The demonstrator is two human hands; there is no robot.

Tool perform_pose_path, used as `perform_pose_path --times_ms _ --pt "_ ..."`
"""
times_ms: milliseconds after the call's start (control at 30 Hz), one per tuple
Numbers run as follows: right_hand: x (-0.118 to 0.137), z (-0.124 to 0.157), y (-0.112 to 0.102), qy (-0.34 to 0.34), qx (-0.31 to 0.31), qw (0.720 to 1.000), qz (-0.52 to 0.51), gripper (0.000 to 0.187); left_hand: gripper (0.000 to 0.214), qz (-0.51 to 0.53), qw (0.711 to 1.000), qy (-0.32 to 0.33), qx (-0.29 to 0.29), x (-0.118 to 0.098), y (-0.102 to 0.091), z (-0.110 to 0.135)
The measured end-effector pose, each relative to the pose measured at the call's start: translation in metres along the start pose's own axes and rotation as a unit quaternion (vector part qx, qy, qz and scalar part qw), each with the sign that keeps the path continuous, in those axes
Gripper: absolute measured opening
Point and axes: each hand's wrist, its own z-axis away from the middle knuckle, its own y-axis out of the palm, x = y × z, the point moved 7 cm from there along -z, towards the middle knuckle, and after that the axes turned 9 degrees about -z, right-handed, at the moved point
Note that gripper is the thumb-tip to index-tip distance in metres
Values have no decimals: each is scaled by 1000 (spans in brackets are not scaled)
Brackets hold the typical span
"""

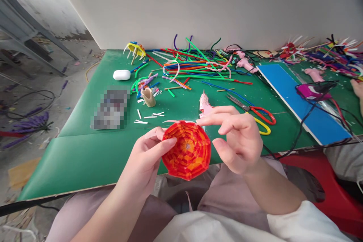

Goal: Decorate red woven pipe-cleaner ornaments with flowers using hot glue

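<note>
Between thumb and fingers, my left hand point(153, 153) grips the left rim of a small red and orange bowl woven from pipe cleaners point(187, 151). Its hollow side faces me, above my lap at the table edge. My right hand point(241, 138) is beside the bowl with fingers apart; the index fingertip is at the upper right rim, and I cannot tell whether it touches. A pale thin strip point(171, 121) sticks out at the bowl's top. Just behind my right hand stands a pink glue gun point(204, 105), partly hidden.
Scissors point(252, 109) with red and yellow handles lie right of the glue gun. Pipe cleaners point(195, 66) pile up at the back. A bamboo cup point(149, 97), white strips point(153, 115), a white earbud case point(121, 75) and a blue board point(300, 102) are on the green table. Another person's hand point(357, 89) shows far right.
</note>
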Motion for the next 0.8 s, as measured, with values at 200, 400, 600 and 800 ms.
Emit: perform_pose_path --times_ms 200,400,600,800 --pt "2 -8 -7 -10 -3 994 111 16 29 -63 987 124 -74 -15 -6 5" --pt "11 -9 1 -70 31 968 241 16 22 -160 950 231 -136 -28 -9 19" --pt "13 -2 5 -104 17 958 267 22 20 -179 930 280 -159 -36 -5 29" --pt "15 -3 6 -115 14 953 280 21 17 -240 884 377 -138 -40 -4 33"
